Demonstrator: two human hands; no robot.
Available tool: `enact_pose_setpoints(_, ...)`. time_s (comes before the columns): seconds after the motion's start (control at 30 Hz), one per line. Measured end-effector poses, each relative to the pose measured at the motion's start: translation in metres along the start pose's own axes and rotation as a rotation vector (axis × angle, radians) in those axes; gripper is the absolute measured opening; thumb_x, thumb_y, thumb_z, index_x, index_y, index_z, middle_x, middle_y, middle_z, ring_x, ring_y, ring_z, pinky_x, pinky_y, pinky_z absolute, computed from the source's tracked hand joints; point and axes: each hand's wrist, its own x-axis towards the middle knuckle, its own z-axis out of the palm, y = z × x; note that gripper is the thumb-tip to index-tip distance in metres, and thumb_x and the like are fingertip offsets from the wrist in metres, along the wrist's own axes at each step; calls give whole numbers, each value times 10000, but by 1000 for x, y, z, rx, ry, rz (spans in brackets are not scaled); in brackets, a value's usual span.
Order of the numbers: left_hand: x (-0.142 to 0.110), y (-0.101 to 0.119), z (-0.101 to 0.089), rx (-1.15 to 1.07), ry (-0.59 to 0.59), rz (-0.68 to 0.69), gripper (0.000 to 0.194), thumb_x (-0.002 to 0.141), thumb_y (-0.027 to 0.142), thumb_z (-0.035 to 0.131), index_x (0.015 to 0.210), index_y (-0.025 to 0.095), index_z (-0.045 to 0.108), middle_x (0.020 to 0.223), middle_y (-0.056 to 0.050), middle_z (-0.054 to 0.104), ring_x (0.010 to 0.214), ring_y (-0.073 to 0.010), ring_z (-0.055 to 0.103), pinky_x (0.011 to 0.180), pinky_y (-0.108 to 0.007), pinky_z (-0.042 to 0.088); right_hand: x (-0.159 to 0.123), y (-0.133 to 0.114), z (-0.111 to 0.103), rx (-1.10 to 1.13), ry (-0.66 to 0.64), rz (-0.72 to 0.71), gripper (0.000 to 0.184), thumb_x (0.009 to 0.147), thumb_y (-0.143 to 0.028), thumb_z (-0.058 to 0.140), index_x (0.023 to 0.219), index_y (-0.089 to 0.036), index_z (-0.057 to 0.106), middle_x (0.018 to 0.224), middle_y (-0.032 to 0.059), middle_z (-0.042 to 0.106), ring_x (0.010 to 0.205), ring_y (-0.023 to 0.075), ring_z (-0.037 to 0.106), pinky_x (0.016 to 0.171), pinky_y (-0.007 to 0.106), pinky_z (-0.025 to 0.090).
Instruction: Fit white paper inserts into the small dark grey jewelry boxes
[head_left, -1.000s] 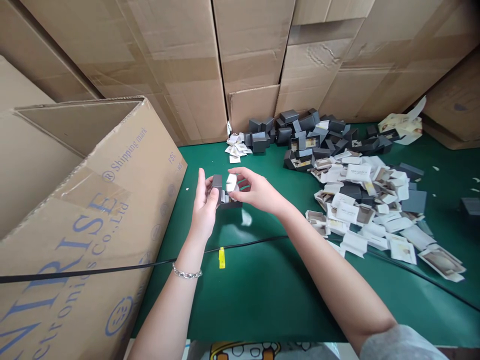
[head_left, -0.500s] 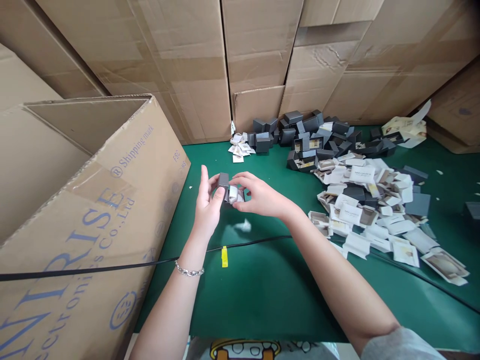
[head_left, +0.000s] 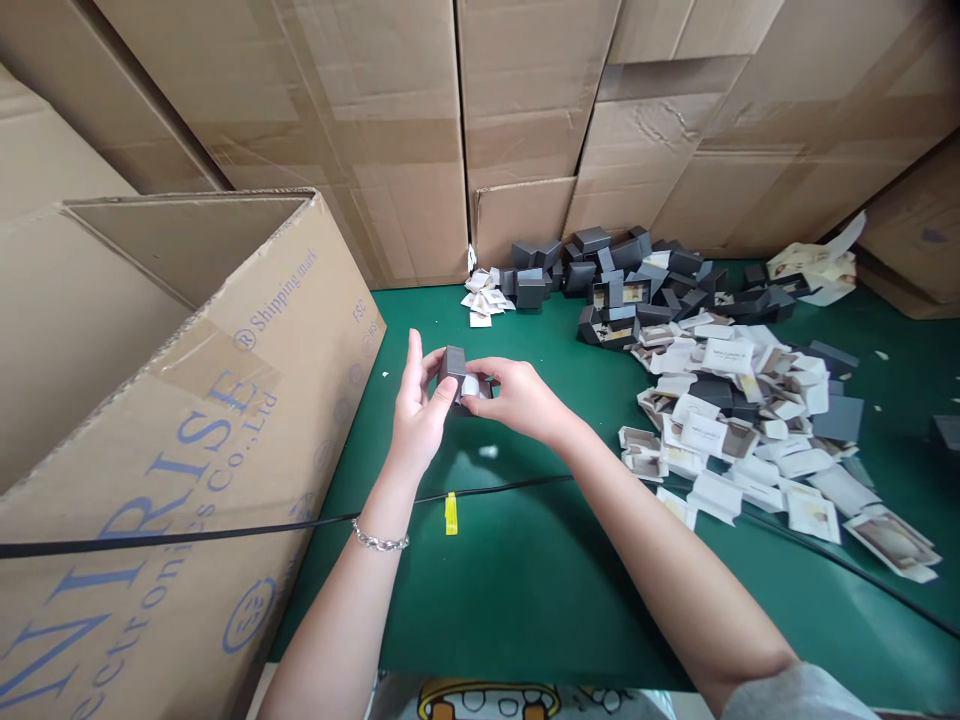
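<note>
My left hand [head_left: 418,405] holds a small dark grey box [head_left: 453,364] upright between thumb and fingers, above the green table [head_left: 525,590]. My right hand [head_left: 516,396] meets it from the right, its fingers closed on a small white piece [head_left: 471,385] pressed at the box's opening. A silver bracelet [head_left: 379,542] circles my left wrist. Both hands hover near the table's left middle, beside a big cardboard carton.
A large open carton [head_left: 172,400] with blue print stands at the left. Stacked cartons [head_left: 525,120] wall the back. A pile of dark grey boxes [head_left: 622,275] and several white card inserts [head_left: 735,420] lie at the right. A black cable [head_left: 225,535] with a yellow tag [head_left: 450,513] crosses the table.
My right hand has brought the white piece down from beside the box into its opening. Both hands have closed together; the white scrap on the table below them now shows smaller.
</note>
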Motion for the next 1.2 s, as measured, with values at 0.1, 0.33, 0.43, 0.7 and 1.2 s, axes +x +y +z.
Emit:
enact_pose_setpoints(0.1, 0, 1, 1, -6, 4, 3, 827, 802, 442, 638, 1459, 269, 166, 1282, -90, 508, 1177, -208, 478, 972, -306, 433, 0, 1, -5, -24, -73, -47, 117, 763, -220, 599, 864, -187, 650, 784, -23, 594, 692, 105, 490, 614, 230, 372)
enact_pose_setpoints(0.33, 0, -1, -1, -91, 10, -23, 821, 800, 426, 647, 1455, 299, 170, 1290, -83, 511, 1158, -206, 504, 946, -293, 455, -1, -2, -9, -13, -112, -70, 135, 787, -239, 645, 900, -184, 596, 845, -13, 576, 757, 113, 508, 681, 235, 393)
enact_pose_setpoints(0.43, 0, 1, 1, -121, -6, -40, 843, 799, 435, 646, 1460, 292, 144, 1274, -89, 524, 1150, -208, 511, 918, -291, 473, -2, -4, -7, -86, -120, -72, 103, 796, -253, 656, 839, -174, 606, 865, 5, 550, 774, 114, 505, 689, 237, 399)
enact_pose_setpoints(0.7, -1, 4, 2, -183, -1, -77, 882, 783, 445, 662, 1463, 279, 125, 1260, -97, 529, 1134, -211, 519, 861, -269, 497, -3, -7, -1, -133, -71, -228, 118, 831, -229, 607, 758, -144, 571, 933, 36, 532, 789, 112, 510, 715, 240, 419)
enact_pose_setpoints(1.2, -4, 8, 0, -236, -28, -94, 850, 812, 419, 636, 1458, 325, 92, 1275, -76, 534, 1054, -193, 571, 763, -239, 525, -3, -12, 3, -215, -30, -298, 159, 815, -202, 556, 663, -161, 539, 756, -15, 546, 665, 96, 446, 608, 227, 340)
